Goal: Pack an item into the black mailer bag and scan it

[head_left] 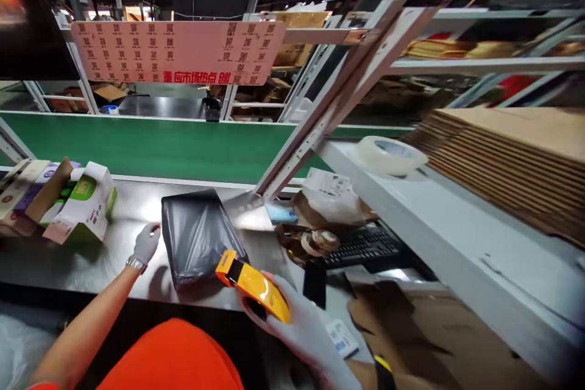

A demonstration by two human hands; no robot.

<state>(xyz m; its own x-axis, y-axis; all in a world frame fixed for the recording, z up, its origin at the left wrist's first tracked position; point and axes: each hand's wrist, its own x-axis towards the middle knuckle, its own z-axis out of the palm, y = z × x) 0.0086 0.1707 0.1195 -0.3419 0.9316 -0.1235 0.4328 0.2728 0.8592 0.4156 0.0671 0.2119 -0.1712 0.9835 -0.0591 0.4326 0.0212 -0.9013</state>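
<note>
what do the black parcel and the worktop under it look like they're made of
Black parcel: seemingly thin plastic film, glossy, with soft wrinkles and light streaks; the left hand rests at its edge. Worktop: likely bare metal, perhaps stainless steel, grey and brushed, throwing blurred reflections of the lamps.

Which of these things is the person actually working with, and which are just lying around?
In hand:
black bag, touched by left hand
yellow scanner, held in right hand

Lying about:
tape roll
keyboard
flat cardboard stack
green-and-white boxes
</note>
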